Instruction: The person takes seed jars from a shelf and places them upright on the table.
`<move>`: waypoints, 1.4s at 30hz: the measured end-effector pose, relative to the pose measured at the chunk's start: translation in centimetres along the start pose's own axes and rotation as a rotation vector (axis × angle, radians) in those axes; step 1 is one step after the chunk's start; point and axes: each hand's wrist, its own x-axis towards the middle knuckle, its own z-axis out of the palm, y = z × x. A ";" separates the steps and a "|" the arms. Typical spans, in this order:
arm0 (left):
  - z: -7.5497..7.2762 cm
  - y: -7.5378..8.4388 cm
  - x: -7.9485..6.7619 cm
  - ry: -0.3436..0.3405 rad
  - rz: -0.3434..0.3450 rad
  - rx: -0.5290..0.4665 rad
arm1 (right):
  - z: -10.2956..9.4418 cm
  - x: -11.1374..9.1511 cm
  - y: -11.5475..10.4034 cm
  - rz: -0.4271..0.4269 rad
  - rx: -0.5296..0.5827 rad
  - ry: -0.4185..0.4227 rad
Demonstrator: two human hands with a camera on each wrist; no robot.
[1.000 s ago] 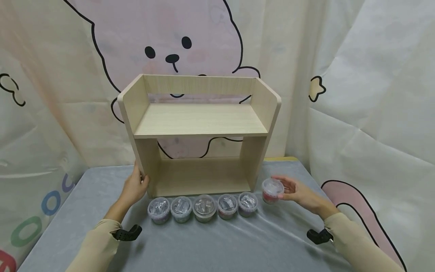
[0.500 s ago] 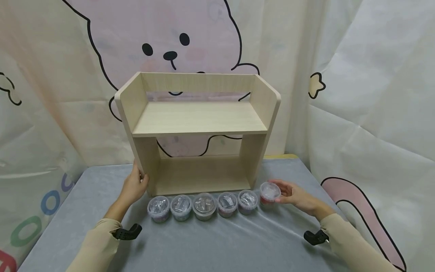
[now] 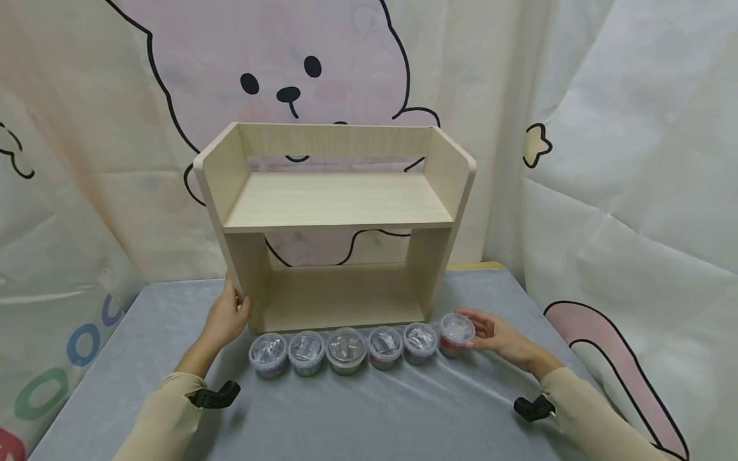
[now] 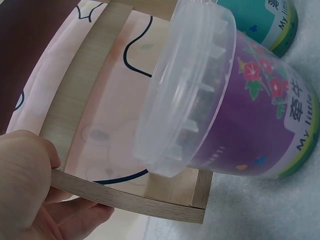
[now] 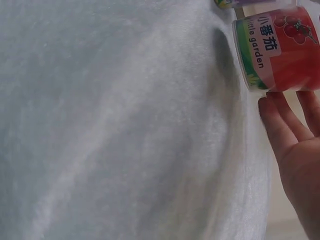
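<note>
My left hand (image 3: 225, 318) grips the lower left side panel of a pale wooden two-tier shelf (image 3: 340, 200), thumb on the front edge and fingers behind it, as the left wrist view shows. At the row's right end, my right hand (image 3: 507, 340) holds a red plastic tub (image 5: 292, 55) with a clear lid between thumb and fingers. Its label has a tomato picture. Several similar lidded tubs line up before the shelf; the leftmost is a purple tub (image 4: 250, 110) with a flower label, beside a teal tub (image 4: 252, 22).
A grey-blue cloth (image 3: 357, 416) covers the table. Behind the shelf hangs a cream curtain (image 3: 473, 83) with a pink cartoon bear. A white curtain (image 3: 634, 192) closes off the right side. Both tiers of the shelf bear nothing.
My right hand has brought the red tub left and slightly lower, closer to the end of the row. The left hand stays on the side panel.
</note>
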 end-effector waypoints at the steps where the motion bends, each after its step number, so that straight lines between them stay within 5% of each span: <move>1: 0.0 0.0 0.0 -0.002 -0.002 0.001 | 0.0 0.0 0.1 0.000 0.001 0.002; 31: -0.2 0.0 0.0 0.007 -0.011 0.003 | 1.2 0.3 1.2 -0.032 0.062 -0.038; 42: 0.2 -0.3 -0.1 0.005 -0.016 -0.004 | 1.2 0.1 0.8 -0.008 0.007 -0.024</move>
